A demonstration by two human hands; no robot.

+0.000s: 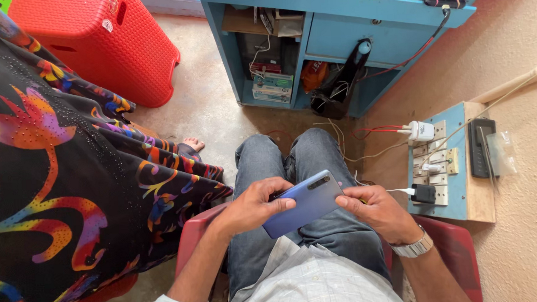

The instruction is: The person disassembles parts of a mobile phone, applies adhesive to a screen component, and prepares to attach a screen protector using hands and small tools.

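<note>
Hands (pixel 318 206) above seemingly concrete floor (pixel 213 105)

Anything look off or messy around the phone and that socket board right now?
The phone, back up, looks intact between left hand and right hand. The socket board has crowded plugs and loose red and white wires trailing toward the blue desk.

Bare concrete floor (pixel 213 105), centre frame. Red plastic stool (pixel 107 40), upper left. Blue wooden cabinet (pixel 335 29) with open shelves, top centre. Rough beige wall (pixel 515 53), right, carrying blue switchboard panel (pixel 453 162). Soft daylight throughout.
</note>
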